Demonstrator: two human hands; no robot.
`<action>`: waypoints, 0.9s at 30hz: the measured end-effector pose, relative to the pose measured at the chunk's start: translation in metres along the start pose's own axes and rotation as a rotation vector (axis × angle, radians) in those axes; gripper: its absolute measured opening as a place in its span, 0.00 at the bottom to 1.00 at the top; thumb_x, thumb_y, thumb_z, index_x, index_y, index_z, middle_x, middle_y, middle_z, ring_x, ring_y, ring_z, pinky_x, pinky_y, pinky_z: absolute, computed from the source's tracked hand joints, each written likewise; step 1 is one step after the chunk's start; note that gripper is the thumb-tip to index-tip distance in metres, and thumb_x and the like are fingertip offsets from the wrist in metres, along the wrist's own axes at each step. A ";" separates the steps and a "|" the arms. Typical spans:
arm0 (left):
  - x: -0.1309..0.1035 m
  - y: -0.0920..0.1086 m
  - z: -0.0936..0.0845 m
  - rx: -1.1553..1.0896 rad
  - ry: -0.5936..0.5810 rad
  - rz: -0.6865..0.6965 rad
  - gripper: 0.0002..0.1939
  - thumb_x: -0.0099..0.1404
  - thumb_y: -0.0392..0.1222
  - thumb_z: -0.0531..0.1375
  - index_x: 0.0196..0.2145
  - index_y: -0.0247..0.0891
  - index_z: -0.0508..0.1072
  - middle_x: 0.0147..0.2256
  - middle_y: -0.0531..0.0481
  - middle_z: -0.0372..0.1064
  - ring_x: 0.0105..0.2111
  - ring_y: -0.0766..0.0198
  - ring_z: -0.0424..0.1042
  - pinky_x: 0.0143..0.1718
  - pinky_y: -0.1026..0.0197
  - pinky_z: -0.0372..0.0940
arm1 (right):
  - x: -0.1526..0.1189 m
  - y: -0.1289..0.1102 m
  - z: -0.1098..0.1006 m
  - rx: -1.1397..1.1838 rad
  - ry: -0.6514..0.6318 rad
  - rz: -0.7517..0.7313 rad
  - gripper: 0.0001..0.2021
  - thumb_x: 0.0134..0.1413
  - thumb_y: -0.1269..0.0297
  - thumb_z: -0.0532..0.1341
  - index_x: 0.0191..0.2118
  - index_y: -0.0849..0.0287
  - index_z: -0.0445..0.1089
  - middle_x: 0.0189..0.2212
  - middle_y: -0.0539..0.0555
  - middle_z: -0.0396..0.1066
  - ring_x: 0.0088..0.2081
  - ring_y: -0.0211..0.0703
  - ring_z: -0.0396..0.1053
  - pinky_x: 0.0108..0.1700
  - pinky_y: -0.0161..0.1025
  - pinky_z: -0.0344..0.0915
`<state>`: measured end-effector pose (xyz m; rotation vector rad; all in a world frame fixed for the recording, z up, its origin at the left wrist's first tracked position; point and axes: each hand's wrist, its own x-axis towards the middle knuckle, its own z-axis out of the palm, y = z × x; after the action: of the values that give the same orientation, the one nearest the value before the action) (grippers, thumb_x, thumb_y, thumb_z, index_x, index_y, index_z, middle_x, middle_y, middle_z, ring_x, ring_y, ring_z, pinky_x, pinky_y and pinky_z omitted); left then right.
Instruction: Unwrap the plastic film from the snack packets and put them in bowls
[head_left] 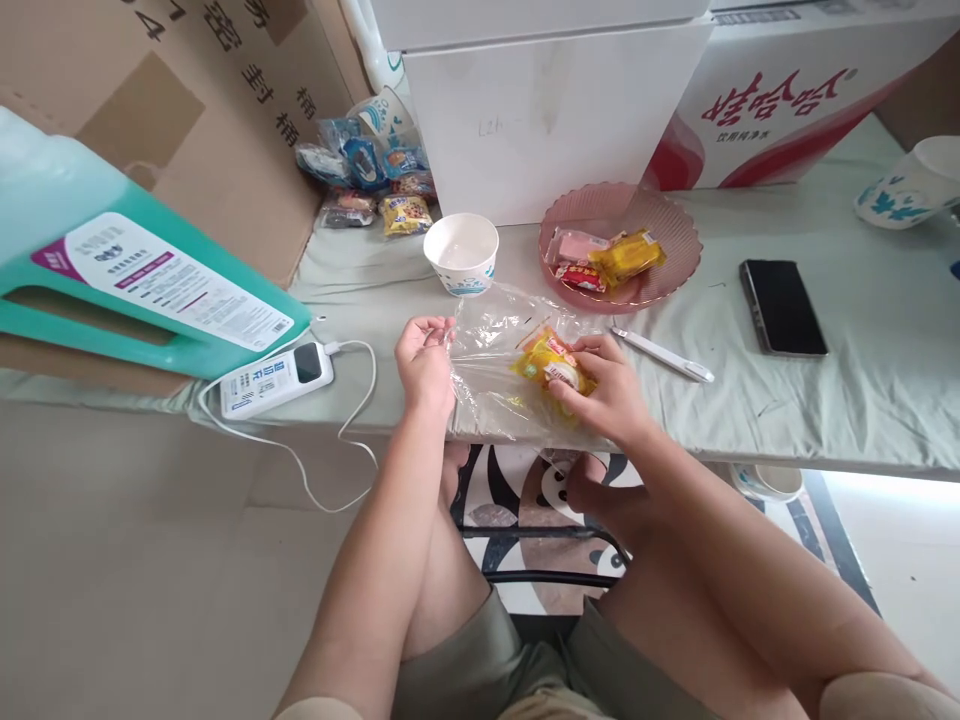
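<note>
My left hand (426,362) pinches the edge of a clear plastic bag (487,385), which lies spread at the front of the cloth-covered table. At the bag's right part, my right hand (604,390) grips a yellow wrapped snack (546,358) between thumb and fingers. Whether that snack is inside the bag or on top of it I cannot tell. Behind the bag stands a white paper bowl (462,250) with blue print. A pink ribbed plate (679,270) holds several wrapped snacks, pink, red and yellow. Just right of my right hand lies a white utility knife (664,355).
A black phone (784,307) lies to the right, with a paper cup (911,185) behind it. On the left are a large green jug (157,260), a white power bank (277,380) with cable, and several snack packets (367,165). White boxes (555,120) line the back.
</note>
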<state>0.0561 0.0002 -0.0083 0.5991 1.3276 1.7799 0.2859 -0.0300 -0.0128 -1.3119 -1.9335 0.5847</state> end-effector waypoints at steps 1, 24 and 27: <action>0.002 0.000 0.000 -0.009 0.010 0.003 0.13 0.47 0.23 0.58 0.27 0.39 0.66 0.33 0.53 0.68 0.40 0.66 0.76 0.44 0.64 0.66 | 0.002 0.001 -0.002 0.029 0.000 0.027 0.14 0.54 0.50 0.63 0.32 0.56 0.76 0.43 0.60 0.71 0.47 0.55 0.72 0.52 0.53 0.72; 0.008 0.010 -0.011 -0.048 -0.146 -0.022 0.11 0.44 0.24 0.55 0.23 0.39 0.65 0.35 0.51 0.74 0.42 0.62 0.73 0.46 0.60 0.63 | 0.035 -0.039 -0.054 -0.246 0.196 -0.246 0.12 0.58 0.61 0.62 0.48 0.52 0.70 0.43 0.60 0.74 0.45 0.56 0.74 0.49 0.59 0.72; 0.008 0.012 -0.012 -0.091 -0.162 -0.066 0.13 0.45 0.23 0.55 0.25 0.39 0.64 0.38 0.51 0.74 0.47 0.61 0.74 0.51 0.57 0.64 | -0.036 -0.053 -0.015 -0.289 -0.305 -0.426 0.27 0.53 0.59 0.68 0.59 0.49 0.67 0.59 0.63 0.71 0.63 0.67 0.67 0.59 0.66 0.68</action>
<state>0.0387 -0.0016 -0.0014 0.6280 1.1371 1.6909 0.2733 -0.0835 0.0234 -0.9637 -2.5345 0.3094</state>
